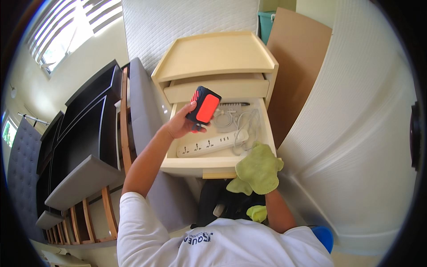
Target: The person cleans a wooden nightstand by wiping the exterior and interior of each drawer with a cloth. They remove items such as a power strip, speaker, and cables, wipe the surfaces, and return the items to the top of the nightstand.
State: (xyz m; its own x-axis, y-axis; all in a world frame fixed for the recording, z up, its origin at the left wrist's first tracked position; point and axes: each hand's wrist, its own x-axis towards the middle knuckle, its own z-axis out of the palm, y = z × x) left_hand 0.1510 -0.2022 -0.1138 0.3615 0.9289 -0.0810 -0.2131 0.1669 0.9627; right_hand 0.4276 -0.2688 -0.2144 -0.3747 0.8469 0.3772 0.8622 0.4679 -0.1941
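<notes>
My left hand (182, 121) grips a black and red handheld device (204, 106) above the open lower drawer of a cream wooden nightstand (217, 53). A green microfiber cloth (259, 168) covers my right hand at the drawer's front right corner; the fingers are hidden beneath it. Inside the drawer (196, 162) lie a white power strip (210, 144), coiled grey-white cables (224, 118) and a dark pen-like item (245, 104). The upper drawer (217, 90) is slightly pulled out. A yellow-green cloth (257, 213) hangs by my lap.
A grey upholstered bed frame (146, 110) with wooden slats stands at left. Behind the nightstand is a white quilted mattress (186, 20). A brown board (297, 60) and a pale plastic-like sheet (353, 133) stand at right. A blue container (323, 237) sits low at right.
</notes>
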